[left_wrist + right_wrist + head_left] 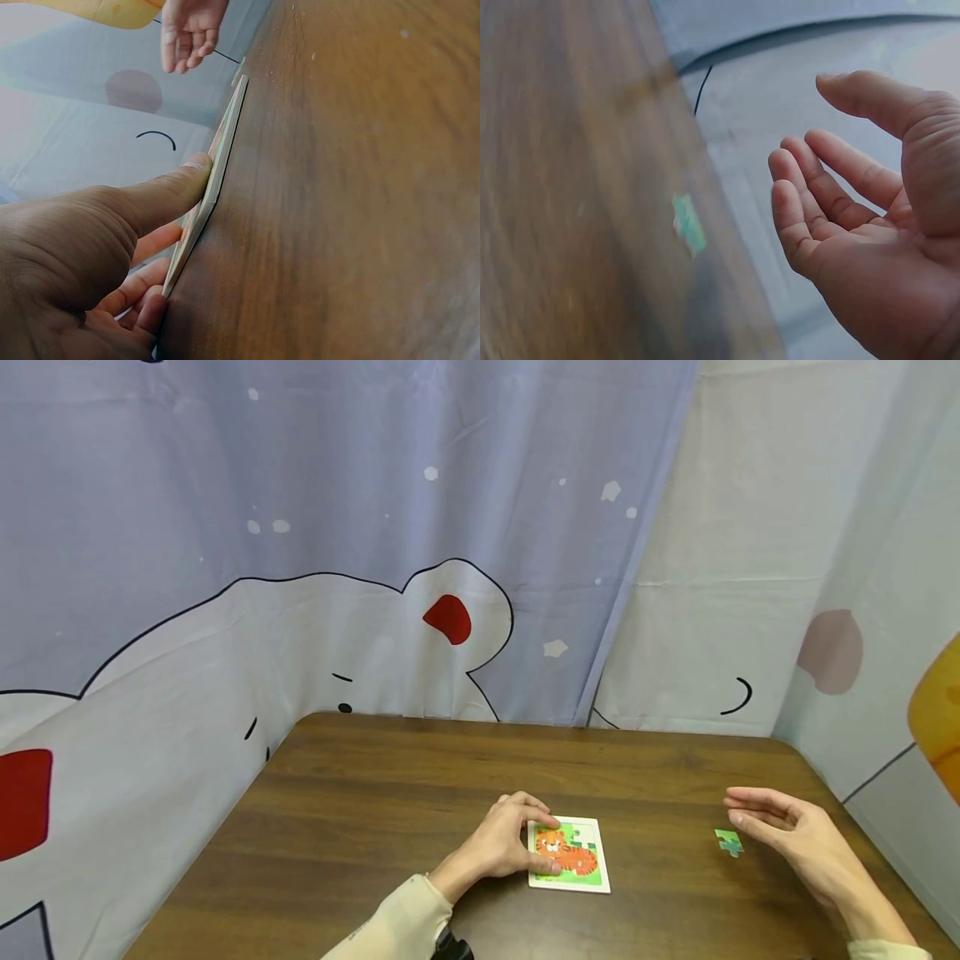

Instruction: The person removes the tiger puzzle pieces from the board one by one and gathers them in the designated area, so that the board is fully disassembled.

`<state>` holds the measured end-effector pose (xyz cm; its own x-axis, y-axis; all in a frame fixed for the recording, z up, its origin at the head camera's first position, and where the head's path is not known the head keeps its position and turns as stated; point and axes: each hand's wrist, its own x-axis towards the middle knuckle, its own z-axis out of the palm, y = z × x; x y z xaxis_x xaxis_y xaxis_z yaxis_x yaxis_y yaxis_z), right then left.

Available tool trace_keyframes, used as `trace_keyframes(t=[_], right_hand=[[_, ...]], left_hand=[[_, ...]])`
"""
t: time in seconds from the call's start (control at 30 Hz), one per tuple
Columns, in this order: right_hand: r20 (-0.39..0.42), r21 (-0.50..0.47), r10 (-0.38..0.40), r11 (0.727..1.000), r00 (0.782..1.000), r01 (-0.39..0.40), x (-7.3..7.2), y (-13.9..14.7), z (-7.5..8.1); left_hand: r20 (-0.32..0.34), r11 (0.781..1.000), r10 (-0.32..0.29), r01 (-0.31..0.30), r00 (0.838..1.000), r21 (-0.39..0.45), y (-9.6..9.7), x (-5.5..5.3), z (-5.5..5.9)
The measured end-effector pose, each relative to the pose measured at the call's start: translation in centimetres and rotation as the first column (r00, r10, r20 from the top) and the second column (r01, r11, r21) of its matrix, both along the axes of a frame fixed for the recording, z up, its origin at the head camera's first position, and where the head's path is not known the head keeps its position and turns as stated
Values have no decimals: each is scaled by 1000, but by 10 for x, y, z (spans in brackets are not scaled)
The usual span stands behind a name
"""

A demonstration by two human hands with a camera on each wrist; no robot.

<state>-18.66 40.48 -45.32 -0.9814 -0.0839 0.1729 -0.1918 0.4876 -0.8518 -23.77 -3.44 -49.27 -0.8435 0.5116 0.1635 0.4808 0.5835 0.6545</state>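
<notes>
A small jigsaw puzzle board (592,887) with a white border lies flat on the table, bearing an orange tiger on green. A gap shows in the picture near its upper right. My left hand (504,839) holds the board by its left side, thumb (176,196) on the face and the other fingers toward the far edge. Off to the right lies a loose green puzzle piece (729,842) with some blue on it. Just above and right of this piece hovers my right hand (802,839), fingers loosely bent and thumb apart, holding nothing.
The brown wooden table (360,827) extends under both hands. Behind it and along its sides hangs a printed curtain (360,635) that meets the table's back edge. A dark band (452,946) sits at my left wrist.
</notes>
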Motion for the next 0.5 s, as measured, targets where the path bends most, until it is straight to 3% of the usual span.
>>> trace_keyframes(t=[0.17, 0.5], right_hand=[[20, -56, 73, 996, 997, -72, 4, -20, 13], [-62, -47, 144, 988, 988, -147, -1, -55, 21]], left_hand=[[0, 1000, -4, 4, 1000, 0, 0, 0, -1], [-8, 1000, -15, 15, 1000, 2, 1, -2, -1]])
